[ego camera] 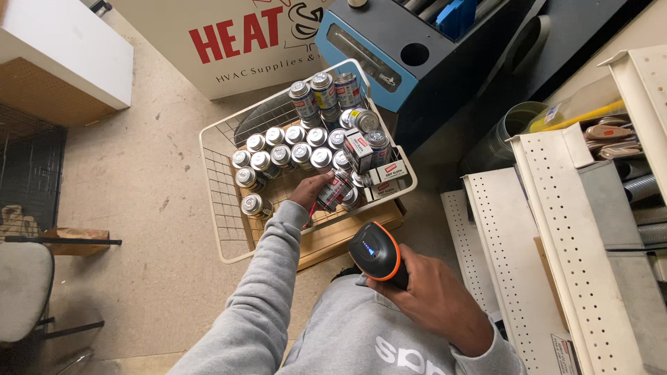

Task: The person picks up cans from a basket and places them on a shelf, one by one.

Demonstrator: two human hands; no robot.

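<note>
Left hand point(310, 191): closed around a small metal can with a red-and-white label point(335, 190), held tilted just above the cans in the basket; grey sleeve point(267, 278) reaching down to the wrist.
Held can: lying on its side in the fingers, over the front right part of the white wire basket point(221, 229), touching or just clear of the neighbouring cans, which of the two cannot be told.
Right hand point(431, 295): wrapped fully around the handle of a black handheld scanner with an orange rim point(374, 251); scanner head raised and turned toward the basket, well apart from the held can.
Basket: rectangular, resting on a flat wooden board point(347, 232) on the speckled floor; left portion bare wire.
Basket contents: rows of upright silver-lidded metal cans point(288, 149) filling the middle, more cans stacked at the far corner point(323, 94), small red-and-white cardboard boxes point(385, 177) along the right wall.
Surroundings: white cardboard carton with red lettering point(229, 42) behind the basket; blue-and-black machine housing point(389, 48) beside it; cream perforated metal shelving point(549, 229) at the right.
</note>
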